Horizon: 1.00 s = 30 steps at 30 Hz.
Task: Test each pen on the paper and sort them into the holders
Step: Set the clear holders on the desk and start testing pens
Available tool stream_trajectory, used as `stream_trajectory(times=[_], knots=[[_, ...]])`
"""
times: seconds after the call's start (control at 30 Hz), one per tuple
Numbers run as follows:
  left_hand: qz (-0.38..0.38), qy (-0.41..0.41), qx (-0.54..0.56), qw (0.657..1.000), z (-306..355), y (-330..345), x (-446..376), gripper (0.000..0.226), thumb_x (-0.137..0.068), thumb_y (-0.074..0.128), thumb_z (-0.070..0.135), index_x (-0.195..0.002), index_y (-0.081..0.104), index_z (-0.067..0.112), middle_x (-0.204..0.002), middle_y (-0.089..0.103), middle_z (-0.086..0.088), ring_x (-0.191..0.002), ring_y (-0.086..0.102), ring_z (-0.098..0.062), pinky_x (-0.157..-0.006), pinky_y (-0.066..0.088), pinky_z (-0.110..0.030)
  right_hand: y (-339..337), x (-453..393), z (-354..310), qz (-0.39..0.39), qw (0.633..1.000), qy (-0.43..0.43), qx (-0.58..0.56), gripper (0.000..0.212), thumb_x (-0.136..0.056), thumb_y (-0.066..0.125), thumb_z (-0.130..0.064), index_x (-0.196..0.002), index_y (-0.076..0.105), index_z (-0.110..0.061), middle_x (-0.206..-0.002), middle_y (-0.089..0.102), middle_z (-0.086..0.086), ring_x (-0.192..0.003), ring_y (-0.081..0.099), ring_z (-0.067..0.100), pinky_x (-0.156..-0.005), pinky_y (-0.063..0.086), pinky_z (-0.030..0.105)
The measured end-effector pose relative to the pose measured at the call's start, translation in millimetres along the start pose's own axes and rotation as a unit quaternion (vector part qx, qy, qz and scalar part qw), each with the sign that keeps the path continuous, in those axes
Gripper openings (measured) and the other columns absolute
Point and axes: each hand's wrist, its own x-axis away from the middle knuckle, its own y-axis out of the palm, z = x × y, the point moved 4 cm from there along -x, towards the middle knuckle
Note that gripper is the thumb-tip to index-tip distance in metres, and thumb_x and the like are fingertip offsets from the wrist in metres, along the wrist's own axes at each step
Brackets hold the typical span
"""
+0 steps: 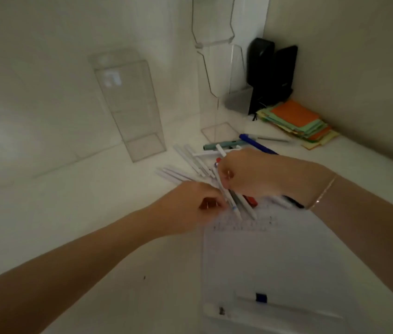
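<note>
Head view: the right hand (251, 175) is curled round a white pen (224, 182), which slants from beyond the knuckles down toward the paper (275, 261); the fingers themselves are hidden behind the back of the hand, so the exact grip is hard to read. The left hand (190, 206) lies just beside it, fingers bent and pinching at the lower part of the same pen or the one next to it; motion blur leaves that unclear. Two white barrels end close together on the top edge of the paper, among faint rows of test scribbles. A thin bracelet (323, 192) circles the right wrist.

Under and behind the hands lies a loose pile of pens (190, 162) on the white table (94, 213): about six white ones fan out to the left, partly covered by the hands, so the count is rough. Beyond them are one teal pen (222, 145), one blue pen (255, 143) and one thin grey pen (275, 140). Something red (251, 200) and something black (294, 202) peek out from under the right hand.

Two clear holders stand at the back: a tall box (128, 102) and a tiered stand (217, 68), cut off at the top. One pen (287, 307) with a blue band lies on the near end of the paper, blurred. A stack of coloured papers (299, 121) and two black objects (272, 73) fill the corner.
</note>
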Motion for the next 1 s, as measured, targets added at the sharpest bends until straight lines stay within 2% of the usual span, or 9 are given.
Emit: stream_trajectory(times=[0.13, 0.3, 0.4, 0.5, 0.63, 0.73, 0.8, 0.9, 1.0], knots=[[0.034, 0.034, -0.035, 0.998, 2.9, 10.2, 31.2, 0.012, -0.086, 0.063, 0.017, -0.094, 0.071, 0.021, -0.084, 0.060, 0.017, -0.074, 0.053, 0.013, -0.068, 0.037, -0.003, 33.0, 41.6, -2.1, 0.034, 0.999, 0.034, 0.013, 0.019, -0.092, 0.044, -0.009, -0.097, 0.062, -0.013, -0.094, 0.062, 0.006, -0.083, 0.060, 0.020, -0.057, 0.041, 0.024], [0.071, 0.021, -0.024, 0.997, 7.3, 17.9, 61.3, 0.012, -0.085, 0.064, 0.014, -0.093, 0.071, 0.021, -0.093, 0.061, 0.008, -0.079, 0.055, 0.009, -0.072, 0.042, -0.007, 68.0, 80.7, -3.3, 0.044, 0.997, 0.064, -0.013, 0.018, -0.092, 0.047, -0.009, -0.103, 0.061, -0.015, -0.102, 0.060, 0.005, -0.082, 0.053, 0.017, -0.055, 0.036, 0.019], [0.052, 0.035, -0.029, 0.998, 18.1, 23.3, 70.1, 0.013, -0.088, 0.062, 0.018, -0.097, 0.069, 0.025, -0.096, 0.057, 0.011, -0.086, 0.055, 0.002, -0.077, 0.044, -0.014, 74.5, 101.5, 0.2, 0.029, 0.997, 0.049, -0.048, 0.018, -0.091, 0.056, -0.028, -0.108, 0.055, -0.025, -0.106, 0.049, -0.004, -0.091, 0.049, 0.013, -0.065, 0.038, 0.018], [-0.010, 0.020, -0.054, 0.998, 27.1, 31.3, 72.1, 0.019, -0.089, 0.060, 0.027, -0.107, 0.064, 0.026, -0.106, 0.052, 0.008, -0.096, 0.051, -0.004, -0.082, 0.039, -0.014, 86.9, 122.0, 0.7, -0.086, 0.994, 0.040, -0.053, 0.047, -0.075, 0.066, -0.055, -0.111, 0.044, -0.034, -0.103, 0.045, -0.013, -0.092, 0.049, 0.010, -0.085, 0.045, 0.031], [-0.073, -0.009, -0.116, 0.991, 24.5, 40.8, 63.8, 0.028, -0.092, 0.052, 0.032, -0.119, 0.054, 0.022, -0.111, 0.048, -0.001, -0.100, 0.049, -0.014, -0.092, 0.039, -0.028, 95.8, 123.2, -5.4, -0.106, 0.993, 0.006, 0.042, 0.044, -0.074, 0.069, -0.042, -0.105, 0.040, -0.029, -0.091, 0.041, -0.011, -0.078, 0.045, 0.010, -0.069, 0.041, 0.030], [-0.076, -0.026, -0.122, 0.989, 21.8, 37.0, 57.2, 0.029, -0.098, 0.041, 0.031, -0.123, 0.050, 0.022, -0.116, 0.049, 0.001, -0.102, 0.050, -0.014, -0.092, 0.038, -0.027, 94.9, 110.8, -9.6, -0.081, 0.995, -0.017, 0.062, 0.036, -0.078, 0.067, -0.029, -0.103, 0.043, -0.023, -0.092, 0.046, -0.005, -0.076, 0.045, 0.012, -0.061, 0.037, 0.026], [-0.046, -0.035, -0.083, 0.995, 17.5, 35.2, 53.2, 0.034, -0.099, 0.036, 0.032, -0.132, 0.040, 0.024, -0.121, 0.049, 0.004, -0.099, 0.049, -0.009, -0.088, 0.038, -0.022, 93.9, 99.0, -6.4, -0.051, 0.996, -0.009, 0.073, 0.034, -0.079, 0.067, -0.026, -0.102, 0.043, -0.022, -0.098, 0.047, -0.002, -0.080, 0.047, 0.015, -0.064, 0.039, 0.028], [0.092, -0.032, -0.050, 0.994, 8.6, 29.6, 54.8, 0.055, -0.092, 0.044, 0.047, -0.140, 0.025, 0.027, -0.129, 0.041, 0.008, -0.103, 0.049, -0.003, -0.088, 0.039, -0.016, 86.7, 77.0, 10.7, 0.010, 0.997, 0.021, 0.076, 0.036, -0.082, 0.065, -0.022, -0.110, 0.043, -0.022, -0.113, 0.047, 0.001, -0.093, 0.049, 0.017, -0.076, 0.043, 0.029], [0.127, 0.023, -0.192, 0.973, -2.3, 37.5, 57.7, 0.095, -0.078, 0.041, 0.074, -0.148, 0.003, 0.022, -0.154, 0.005, 0.008, -0.140, 0.007, -0.006, -0.113, 0.007, -0.023, 73.7, 49.2, 35.2, 0.076, 0.994, 0.043, 0.057, 0.038, -0.087, 0.059, -0.018, -0.123, 0.050, -0.024, -0.124, 0.048, 0.000, -0.110, 0.050, 0.018, -0.090, 0.043, 0.028]])
